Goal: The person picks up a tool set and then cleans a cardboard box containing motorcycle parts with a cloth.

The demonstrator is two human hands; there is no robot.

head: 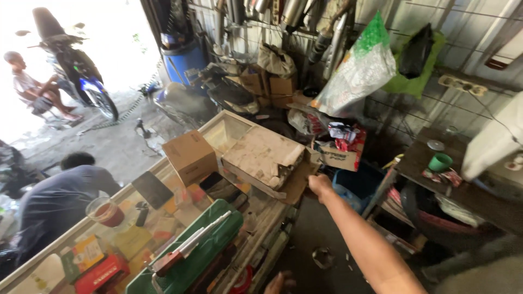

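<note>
My right hand [320, 185] reaches forward from the lower right, fingers closed on the brown flap [297, 188] of a dusty, worn cardboard box [261, 158]. That box lies on the far end of a glass display counter [163, 218]. A small patch of skin at the bottom edge [280, 283] may be my left hand; too little of it shows to tell its state. A smaller, closed cardboard box [190, 158] stands just left of the dusty one.
On the counter lie a green case [190, 256], a dark phone [151, 189] and a glass of reddish drink [106, 212]. A person [60, 201] crouches at the left. A motorcycle [76, 65] stands outside. A green cup [440, 162] sits on a dark table at the right.
</note>
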